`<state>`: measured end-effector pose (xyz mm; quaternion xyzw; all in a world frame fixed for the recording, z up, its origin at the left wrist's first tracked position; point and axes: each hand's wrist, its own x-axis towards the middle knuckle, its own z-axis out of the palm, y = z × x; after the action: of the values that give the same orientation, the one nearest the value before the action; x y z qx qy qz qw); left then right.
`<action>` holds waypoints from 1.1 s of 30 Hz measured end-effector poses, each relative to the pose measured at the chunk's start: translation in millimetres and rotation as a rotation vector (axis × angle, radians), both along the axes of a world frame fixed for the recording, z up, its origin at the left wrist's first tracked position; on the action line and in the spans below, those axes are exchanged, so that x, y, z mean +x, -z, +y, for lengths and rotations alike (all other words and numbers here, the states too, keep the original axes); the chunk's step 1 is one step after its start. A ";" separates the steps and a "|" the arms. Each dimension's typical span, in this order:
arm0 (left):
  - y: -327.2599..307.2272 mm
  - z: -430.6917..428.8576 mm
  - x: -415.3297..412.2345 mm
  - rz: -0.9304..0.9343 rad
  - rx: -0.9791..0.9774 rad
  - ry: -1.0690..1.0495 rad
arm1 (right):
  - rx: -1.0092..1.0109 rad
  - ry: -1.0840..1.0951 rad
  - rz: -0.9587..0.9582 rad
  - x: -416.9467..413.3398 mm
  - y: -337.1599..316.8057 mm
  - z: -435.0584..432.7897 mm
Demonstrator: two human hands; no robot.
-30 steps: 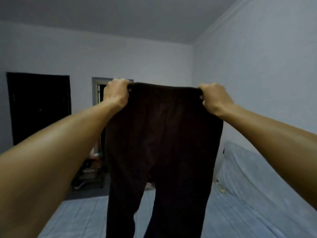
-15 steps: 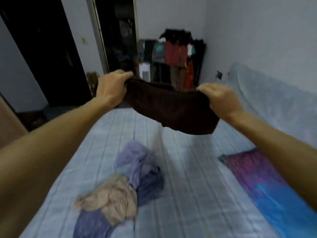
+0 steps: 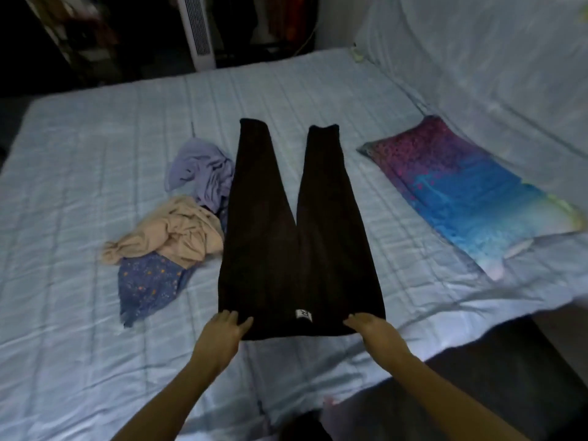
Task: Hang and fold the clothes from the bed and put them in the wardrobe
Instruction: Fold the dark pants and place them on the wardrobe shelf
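So, trousers (image 3: 296, 249): dark, spread flat on the bed (image 3: 79, 154), waistband at the near edge and both legs running away from the person, parted in a narrow V.
Waistband label (image 3: 303, 314): small and white, just inside the near hem, between the two hands.
Left hand (image 3: 224, 329): resting on the left corner of the waistband; fingers (image 3: 227, 315) released and fairly straight on the cloth, thumb lying on top of the fabric.
Right hand (image 3: 370, 329): at the right corner of the waistband; fingers (image 3: 353, 321) likewise straight and slack, tips touching the hem. Whether any cloth is nipped underneath cannot be told.
Lilac garment (image 3: 203, 170): crumpled, just beside the left trouser leg and touching it.
Beige garment (image 3: 168, 233): bunched nearer the person than the lilac one, against the trousers' left side.
Blue patterned garment (image 3: 146, 281): partly under the beige one, its edge trailing toward the near side of the bed.
Pillow (image 3: 471, 192): purple-to-blue cover, lying right of the trousers and apart from them.
White slatted unit (image 3: 197, 30): upright beyond the far edge of the bed.
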<state>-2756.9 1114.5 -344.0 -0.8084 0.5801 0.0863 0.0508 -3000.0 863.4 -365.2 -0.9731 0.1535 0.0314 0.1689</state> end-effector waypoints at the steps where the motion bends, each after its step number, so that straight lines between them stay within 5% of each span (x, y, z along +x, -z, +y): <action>1: 15.4 12.4 -12.6 0.013 0.042 -0.024 | 0.046 0.017 0.047 -13.5 16.3 12.9; 11: 127.4 61.0 -81.5 0.116 0.464 -0.041 | 0.275 0.129 0.325 -66.0 105.4 86.1; 15: 134.1 24.4 -73.3 0.173 0.170 -0.089 | 0.292 0.872 -0.048 -53.7 118.7 85.8; 17: 146.9 8.2 -67.6 0.171 0.067 -0.085 | 0.556 1.255 0.012 -41.8 124.7 82.4; 20: 171.4 0.3 -70.8 0.206 0.329 -0.069 | 0.912 1.471 0.017 -31.3 125.7 77.6; 22: 180.4 3.2 -80.6 0.181 0.457 0.004 | 0.763 1.507 -0.196 -17.9 110.5 83.0; 26: 179.4 10.5 -83.1 0.174 0.474 0.072 | 0.266 1.090 -0.412 47.5 63.5 134.6; 33: 151.1 119.2 -108.9 0.326 0.149 0.163 | 0.193 -0.108 0.462 115.6 65.8 225.1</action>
<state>-2865.8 1233.7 -495.1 -0.7282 0.6360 0.2545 0.0226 -2884.5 1088.5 -431.0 -0.9263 0.1323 0.2762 0.2196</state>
